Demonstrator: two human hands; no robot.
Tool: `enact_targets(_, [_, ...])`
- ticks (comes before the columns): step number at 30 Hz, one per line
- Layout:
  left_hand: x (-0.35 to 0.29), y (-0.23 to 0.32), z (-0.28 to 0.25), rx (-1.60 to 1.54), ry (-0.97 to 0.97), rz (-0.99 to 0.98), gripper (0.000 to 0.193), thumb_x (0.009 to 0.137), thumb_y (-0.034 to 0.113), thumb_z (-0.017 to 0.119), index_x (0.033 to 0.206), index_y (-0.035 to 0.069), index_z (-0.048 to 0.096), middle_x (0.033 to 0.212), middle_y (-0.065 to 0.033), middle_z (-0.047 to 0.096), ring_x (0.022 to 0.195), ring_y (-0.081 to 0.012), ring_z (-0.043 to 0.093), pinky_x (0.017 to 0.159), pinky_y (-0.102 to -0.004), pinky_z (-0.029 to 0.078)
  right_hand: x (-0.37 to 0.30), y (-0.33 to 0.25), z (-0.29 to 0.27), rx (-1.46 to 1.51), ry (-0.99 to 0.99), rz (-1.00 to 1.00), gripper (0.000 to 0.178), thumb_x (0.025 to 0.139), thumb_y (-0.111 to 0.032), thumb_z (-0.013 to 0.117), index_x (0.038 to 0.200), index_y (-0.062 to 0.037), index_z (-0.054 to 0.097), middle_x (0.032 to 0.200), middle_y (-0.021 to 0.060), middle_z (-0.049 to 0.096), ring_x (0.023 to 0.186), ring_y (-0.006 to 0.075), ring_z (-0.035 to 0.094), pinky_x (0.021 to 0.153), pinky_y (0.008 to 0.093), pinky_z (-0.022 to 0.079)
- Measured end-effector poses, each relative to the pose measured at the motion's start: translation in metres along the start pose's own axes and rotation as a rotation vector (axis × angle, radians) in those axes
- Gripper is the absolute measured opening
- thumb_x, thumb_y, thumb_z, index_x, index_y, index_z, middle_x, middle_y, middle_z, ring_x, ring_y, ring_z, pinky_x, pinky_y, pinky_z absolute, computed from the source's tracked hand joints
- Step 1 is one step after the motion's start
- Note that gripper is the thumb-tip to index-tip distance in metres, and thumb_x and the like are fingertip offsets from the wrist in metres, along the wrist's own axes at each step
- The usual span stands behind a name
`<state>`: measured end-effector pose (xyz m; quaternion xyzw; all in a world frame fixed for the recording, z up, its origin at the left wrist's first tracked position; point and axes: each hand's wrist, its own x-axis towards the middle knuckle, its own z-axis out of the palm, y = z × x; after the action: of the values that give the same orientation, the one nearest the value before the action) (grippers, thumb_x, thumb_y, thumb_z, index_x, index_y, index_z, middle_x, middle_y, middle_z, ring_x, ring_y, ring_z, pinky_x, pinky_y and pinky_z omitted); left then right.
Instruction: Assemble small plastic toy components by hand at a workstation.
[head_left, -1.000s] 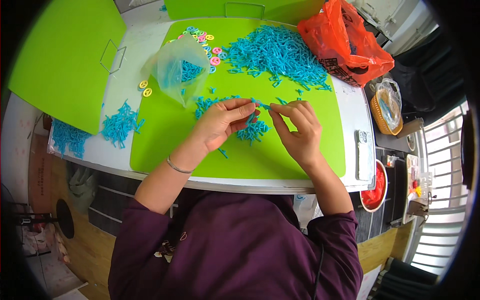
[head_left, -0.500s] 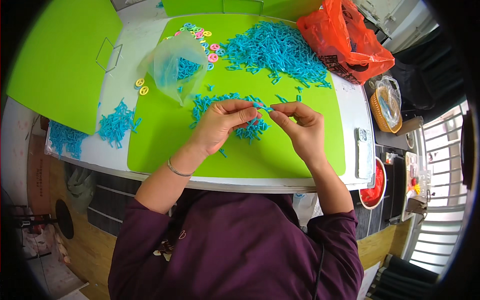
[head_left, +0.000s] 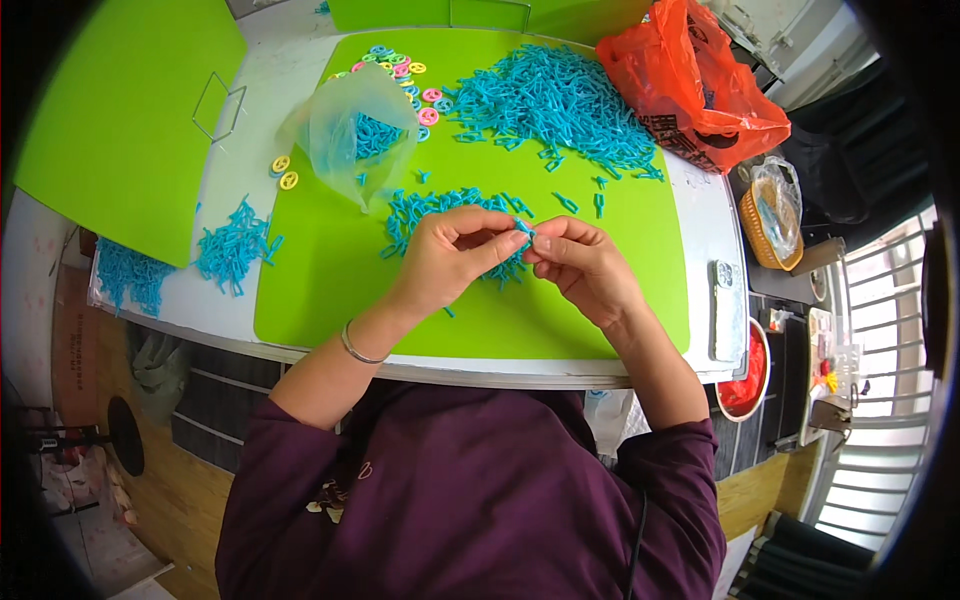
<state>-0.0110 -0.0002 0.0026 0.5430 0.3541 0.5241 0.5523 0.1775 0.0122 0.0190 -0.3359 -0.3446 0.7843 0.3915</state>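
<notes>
Plastic piece [head_left: 524, 232], small and blue, in a narrow pinch of both left hand [head_left: 445, 250] and right hand [head_left: 588, 262] over the green mat [head_left: 590, 328] by the nearest blue heap [head_left: 408, 212], probably light, stiff and rather slick, best gripped lightly near its ends.

Flat green mat [head_left: 560, 315]: on my white bench [head_left: 268, 85].
Cloudy plastic bag [head_left: 335, 125]: on mat, beyond my left grip [head_left: 440, 258].
Heaped thin blue plastic pieces [head_left: 555, 100]: mat's back right.
Crinkled red plastic bag [head_left: 690, 75]: right of them.
</notes>
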Motion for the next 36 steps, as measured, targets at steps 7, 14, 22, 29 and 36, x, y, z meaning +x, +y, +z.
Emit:
enact_targets(7, [0.007, 0.016, -0.011, -0.411, 0.061, -0.129, 0.013, 0.087, 0.012, 0.056, 0.098, 0.004, 0.056, 0.089, -0.0075, 0.064, 0.077, -0.016, 0.064, 0.068, -0.025, 0.054, 0.03, -0.001, -0.026, -0.82, 0.212, -0.431, 0.017, 0.086, -0.015, 0.06, 0.092, 0.0006, 0.062, 0.081, 0.0086, 0.064, 0.068, 0.0159, 0.059, 0.066, 0.0274, 0.047])
enact_targets(14, [0.008, 0.012, -0.027, -0.486, 0.033, -0.164, 0.019, 0.084, 0.007, 0.061, 0.1, 0.002, 0.054, 0.089, -0.0095, 0.063, 0.081, -0.0227, 0.065, 0.069, -0.0281, 0.055, 0.056, 0.015, -0.035, -1.685, 0.414, -0.9, 0.018, 0.073, -0.013, 0.068, 0.091, -0.0085, 0.068, 0.08, 0.0093, 0.059, 0.08, 0.0253, 0.054, 0.073, 0.0345, 0.044])
enact_targets(22, [0.01, 0.003, -0.026, -0.464, 0.016, -0.253, 0.019, 0.081, 0.007, 0.065, 0.099, 0.003, 0.06, 0.088, -0.0067, 0.064, 0.08, -0.0153, 0.063, 0.072, -0.0248, 0.051, 0.041, 0.009, -0.027, -1.318, 0.306, -0.607, 0.016, 0.077, -0.015, 0.067, 0.09, -0.0062, 0.067, 0.086, 0.0057, 0.062, 0.082, 0.017, 0.055, 0.074, 0.0292, 0.044])
enact_targets(29, [0.008, -0.008, -0.019, -0.208, -0.092, -0.354, 0.015, 0.08, 0.009, 0.066, 0.094, 0.003, 0.064, 0.085, -0.0048, 0.065, 0.076, -0.0108, 0.061, 0.068, -0.0215, 0.049, 0.022, -0.002, -0.017, -0.331, -0.051, -0.23, 0.015, 0.087, -0.014, 0.058, 0.097, -0.0023, 0.06, 0.091, 0.0031, 0.062, 0.081, 0.0111, 0.056, 0.075, 0.0259, 0.044])
enact_targets(36, [0.009, -0.009, -0.017, -0.182, -0.074, -0.317, 0.012, 0.08, 0.005, 0.065, 0.091, 0.0, 0.064, 0.084, -0.0073, 0.065, 0.075, -0.0128, 0.063, 0.07, -0.0239, 0.051, 0.02, 0.004, -0.012, -0.161, -0.114, -0.145, 0.014, 0.088, -0.013, 0.056, 0.097, -0.0039, 0.061, 0.087, 0.0025, 0.061, 0.078, 0.0121, 0.056, 0.075, 0.0279, 0.045])
